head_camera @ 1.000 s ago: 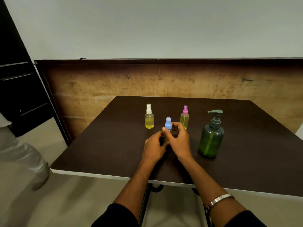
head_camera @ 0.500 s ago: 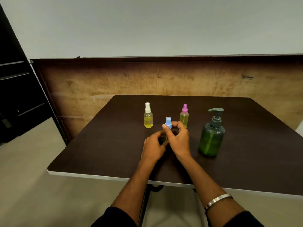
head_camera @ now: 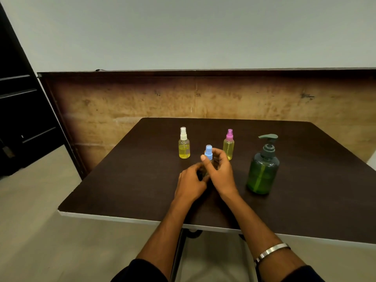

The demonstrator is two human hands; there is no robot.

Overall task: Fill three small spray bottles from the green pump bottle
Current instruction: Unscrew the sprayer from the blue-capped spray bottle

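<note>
A small spray bottle with a blue cap (head_camera: 208, 152) stands mid-table, its body hidden behind my hands. My right hand (head_camera: 220, 174) pinches the blue cap with thumb and fingers. My left hand (head_camera: 191, 184) curls around the bottle's lower body. Behind on the left stands a white-capped spray bottle (head_camera: 184, 143) with yellow liquid. Behind on the right stands a pink-capped spray bottle (head_camera: 228, 144) with pale yellow liquid. The green pump bottle (head_camera: 263, 168) stands upright to the right of my right hand, apart from it.
The dark brown table (head_camera: 126, 180) has a white front edge close to me. A brown wood-patterned panel (head_camera: 142, 100) runs behind it. A dark cabinet (head_camera: 22, 110) stands at the left, with bare floor beside the table.
My hands stay on the blue-capped bottle with only slight finger shifts. A person's leg at the left edge one second ago has left the view.
</note>
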